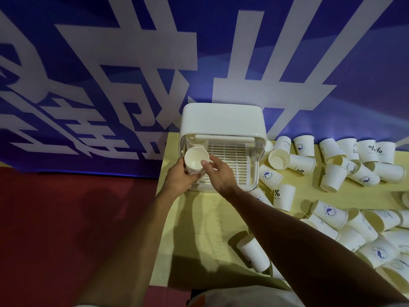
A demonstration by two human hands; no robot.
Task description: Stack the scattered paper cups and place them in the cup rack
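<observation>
Both hands are on it: the stack of white paper cups sits just left of centre, open mouth tipped up toward the camera, at the front-left corner of the white plastic cup rack. The left hand comes in from seven o'clock and curls its fingers round the stack's side. The right hand comes in from five o'clock, thumb pressed against the top cup near its rim and the other fingers wrapped behind, so it is a firm two-handed grip on that stack. The lower cups hang over the left edge of the slatted white tray inside the rack; whether the base touches the tray cannot be told. The rack stands at the twelve o'clock end of the pale yellow table, its front open toward the person. Off at three o'clock of the rack, loose white paper cups with blue prints lie tumbled across the table, some upside down, most on their sides, spreading down to four o'clock. One lone paper cup lies on its side at six o'clock, just beside the right forearm. Behind it all hangs a blue banner with big white characters, and a red floor fills nine o'clock.
</observation>
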